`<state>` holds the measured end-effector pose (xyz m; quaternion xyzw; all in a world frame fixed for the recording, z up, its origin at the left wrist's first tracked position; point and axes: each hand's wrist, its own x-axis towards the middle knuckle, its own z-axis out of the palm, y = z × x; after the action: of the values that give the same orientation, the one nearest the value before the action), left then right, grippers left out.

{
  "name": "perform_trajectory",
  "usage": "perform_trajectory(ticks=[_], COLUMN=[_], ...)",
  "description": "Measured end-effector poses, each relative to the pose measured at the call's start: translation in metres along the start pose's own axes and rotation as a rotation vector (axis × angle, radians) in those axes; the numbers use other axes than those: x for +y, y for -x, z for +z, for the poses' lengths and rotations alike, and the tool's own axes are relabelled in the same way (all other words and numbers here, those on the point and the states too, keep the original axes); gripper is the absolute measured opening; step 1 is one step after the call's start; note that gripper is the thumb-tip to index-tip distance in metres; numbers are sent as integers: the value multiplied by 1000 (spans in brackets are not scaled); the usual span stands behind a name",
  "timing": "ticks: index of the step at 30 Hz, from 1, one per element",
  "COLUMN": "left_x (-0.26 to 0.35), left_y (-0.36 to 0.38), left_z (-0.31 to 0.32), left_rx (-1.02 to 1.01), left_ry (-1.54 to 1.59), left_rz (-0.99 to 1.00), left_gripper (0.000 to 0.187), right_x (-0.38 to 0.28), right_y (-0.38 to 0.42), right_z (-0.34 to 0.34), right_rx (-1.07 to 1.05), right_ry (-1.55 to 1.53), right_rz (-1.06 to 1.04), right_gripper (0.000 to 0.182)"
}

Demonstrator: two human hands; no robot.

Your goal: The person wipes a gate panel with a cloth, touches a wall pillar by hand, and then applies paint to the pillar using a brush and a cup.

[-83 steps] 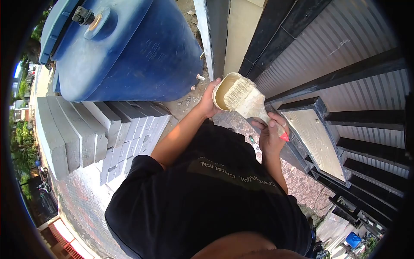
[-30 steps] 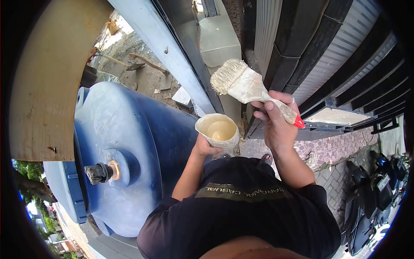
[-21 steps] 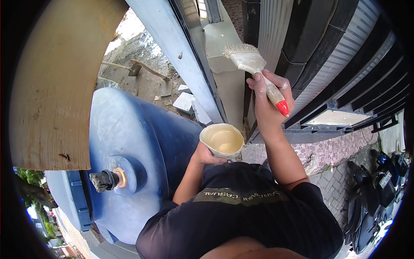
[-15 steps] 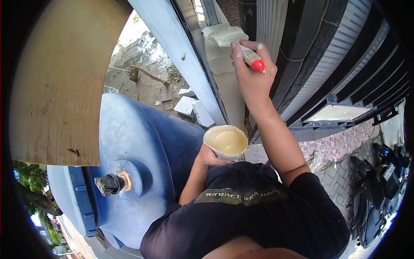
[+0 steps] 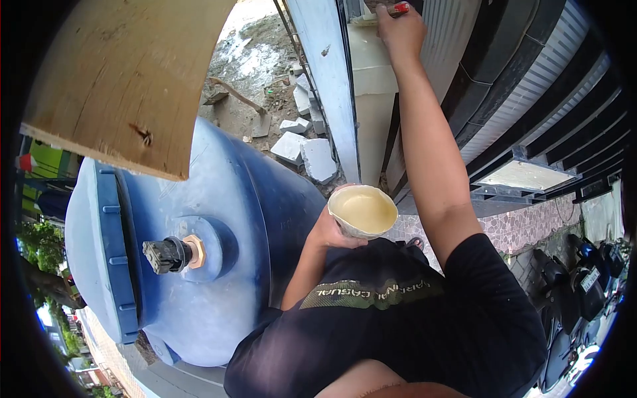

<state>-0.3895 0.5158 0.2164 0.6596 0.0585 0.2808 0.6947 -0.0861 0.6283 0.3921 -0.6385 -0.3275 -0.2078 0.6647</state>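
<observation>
My left hand (image 5: 334, 232) is wrapped round a round tub (image 5: 363, 229) in front of my chest, with pale cream paint (image 5: 361, 205) inside. Far up at the top edge, my right hand (image 5: 405, 30) grips a paintbrush (image 5: 397, 9) by its red-tipped handle. Most of the brush's bristle end is cut off by the frame. Just below it runs a narrow cream-coated surface (image 5: 373, 79), between a pale blue-white post and dark panels.
A big blue water tank (image 5: 199, 278) stands at my left, with a wooden board (image 5: 126, 86) above it. The pale post (image 5: 325, 60) rises ahead. White blocks (image 5: 288, 147) and a hoe (image 5: 259, 119) lie on the ground beyond. Parked motorbikes (image 5: 587, 272) are at the right.
My right hand has moved farther up and away with the brush, its arm now stretched out. The tub has shifted slightly right, and the whole view has turned.
</observation>
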Motion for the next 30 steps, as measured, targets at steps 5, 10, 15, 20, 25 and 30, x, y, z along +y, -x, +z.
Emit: perform_trajectory(ticks=[5, 10, 15, 20, 25, 30], left_x=[6, 3, -1, -4, -5, -5], left_y=[0, -1, 3, 3, 4, 7], left_z=[-1, -4, -5, -10, -10, -11], left_rx=[-8, -16, -33, -47, -51, -54], left_ry=[-40, -26, -17, 9, 43, 40], left_rz=[-35, -24, -6, -33, -31, -51], left_gripper=[104, 103, 103, 102, 101, 100], right_x=[6, 13, 19, -11, -10, -3], right_y=[-3, -4, 13, 13, -7, 6], right_z=[10, 19, 10, -11, 9, 5], right_rx=[-14, -66, -80, -97, -84, -192], right_ry=[48, 75, 229, 23, 145, 183], right_rz=[-1, -11, -49, 174, 65, 106], right_gripper=[26, 28, 26, 25, 24, 25])
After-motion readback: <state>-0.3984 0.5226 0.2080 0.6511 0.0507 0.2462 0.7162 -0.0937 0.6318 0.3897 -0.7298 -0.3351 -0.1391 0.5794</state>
